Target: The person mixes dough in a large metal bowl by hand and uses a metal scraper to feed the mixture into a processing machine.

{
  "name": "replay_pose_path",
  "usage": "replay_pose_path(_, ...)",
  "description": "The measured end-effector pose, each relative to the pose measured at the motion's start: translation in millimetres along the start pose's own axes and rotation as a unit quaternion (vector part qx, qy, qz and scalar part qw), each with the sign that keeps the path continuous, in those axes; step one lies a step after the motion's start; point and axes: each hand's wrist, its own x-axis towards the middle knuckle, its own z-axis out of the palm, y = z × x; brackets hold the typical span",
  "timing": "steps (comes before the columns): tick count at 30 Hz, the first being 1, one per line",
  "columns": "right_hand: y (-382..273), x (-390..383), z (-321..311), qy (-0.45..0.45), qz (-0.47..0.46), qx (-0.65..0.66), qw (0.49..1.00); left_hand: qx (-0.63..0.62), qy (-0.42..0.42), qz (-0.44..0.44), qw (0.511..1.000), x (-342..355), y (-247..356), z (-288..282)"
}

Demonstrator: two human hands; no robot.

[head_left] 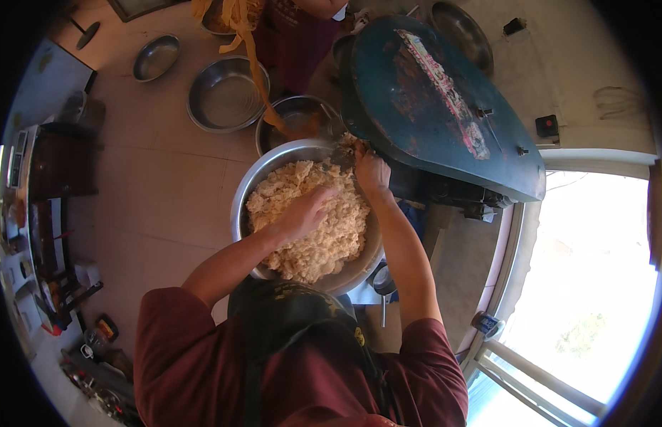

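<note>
A large steel bowl (240, 206) holds pale, crumbly dough (310, 249). My left hand (310, 212) is over the dough, fingers apart and loosely curved, with nothing visible held in them. At the bowl's back right, my right hand (370, 169) has its fingers bent and closed at the edge of a dark green machine (416, 92); what they grip is unclear. Bits of dough cling around the machine's mouth (342, 153). Behind the bowl, a yellowish strip (256, 75) hangs down into another metal pan (302, 107).
Steel pans (224, 96) stand on the tiled floor (153, 213) behind and left. Another person in a maroon garment (295, 50) is at the top. A cluttered dark table or shelf (64, 164) lines the left; a bright doorway or window (573, 263) is at right.
</note>
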Motion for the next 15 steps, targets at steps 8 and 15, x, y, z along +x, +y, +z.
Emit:
replay_pose_path(8, -20.1, -21.8, -9.1, 0.013, -0.06, -0.023, 0.998, 0.012, -0.017, -0.153, 0.988, -19.0, -27.9, 1.2)
replay_pose_path(15, -23.9, -25.4, -21.2, 0.011, -0.125, -0.017, 0.992, -0.017, -0.026, -0.071, 0.997, -21.7, -38.9, 5.2)
